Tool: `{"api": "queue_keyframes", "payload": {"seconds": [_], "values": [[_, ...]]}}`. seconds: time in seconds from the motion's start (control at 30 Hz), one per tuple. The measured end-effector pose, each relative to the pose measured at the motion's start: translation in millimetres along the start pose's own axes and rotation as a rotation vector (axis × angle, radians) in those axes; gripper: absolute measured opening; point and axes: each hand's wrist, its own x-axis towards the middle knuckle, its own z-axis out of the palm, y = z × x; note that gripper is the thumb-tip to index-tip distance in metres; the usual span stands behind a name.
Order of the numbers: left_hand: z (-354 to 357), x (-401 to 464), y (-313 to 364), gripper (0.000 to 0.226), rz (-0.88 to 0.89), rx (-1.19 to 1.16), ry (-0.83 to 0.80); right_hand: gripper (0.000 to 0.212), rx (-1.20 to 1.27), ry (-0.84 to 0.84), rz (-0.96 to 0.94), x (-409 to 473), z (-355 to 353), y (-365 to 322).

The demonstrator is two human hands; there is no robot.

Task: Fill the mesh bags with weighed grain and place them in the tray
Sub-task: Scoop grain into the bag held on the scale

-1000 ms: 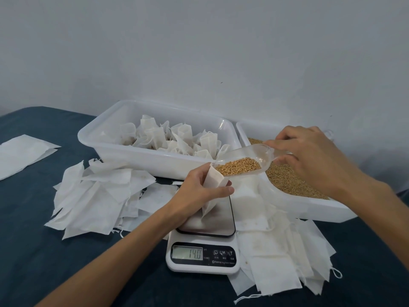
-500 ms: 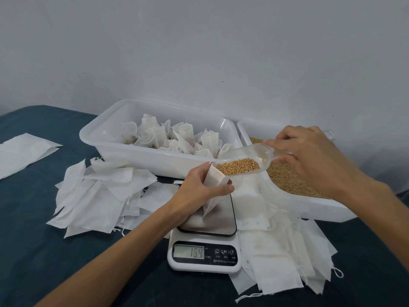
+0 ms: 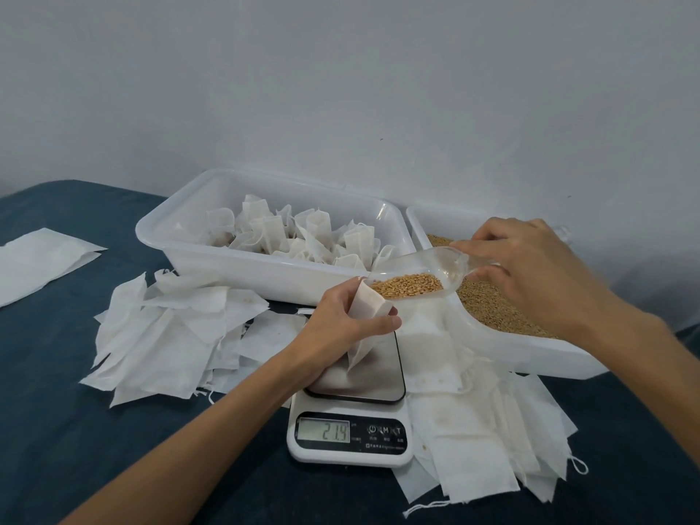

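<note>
Left hand (image 3: 341,320) pinches mesh bag (image 3: 365,316) upright on scale (image 3: 350,418) reading 21.4; right hand (image 3: 530,267) grips scoop (image 3: 420,274) of grain at bag's mouth. Tray (image 3: 242,270) behind; empty bags (image 3: 170,335) flank scale.

Small manual packing station, not identifiable further: plain white wall (image 3: 341,89), dark blue cloth-covered table (image 3: 75,430), digital scale (image 3: 350,433), white plastic tubs (image 3: 265,274), loose stacks of empty bags (image 3: 170,335).

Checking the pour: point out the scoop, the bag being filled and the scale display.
scoop (image 3: 424,272): head view, clear bowl above the grain.
bag being filled (image 3: 369,299): head view, upper front panel.
scale display (image 3: 323,429): head view, lit screen.
</note>
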Motion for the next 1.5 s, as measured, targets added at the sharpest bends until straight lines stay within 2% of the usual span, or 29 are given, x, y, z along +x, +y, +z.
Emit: {"api": "queue_keyframes", "payload": {"seconds": [1.13, 1.5], "values": [[-0.9, 0.5, -0.6, 0.041, -0.022, 0.017, 0.021, 0.04, -0.011, 0.053, -0.033, -0.3, 2.5, -1.5], [-1.3, 1.1, -0.4, 0.041, -0.018, -0.008, 0.012, 0.041, 0.043, 0.017, 0.0, 1.6, 8.3, 3.5]]}}
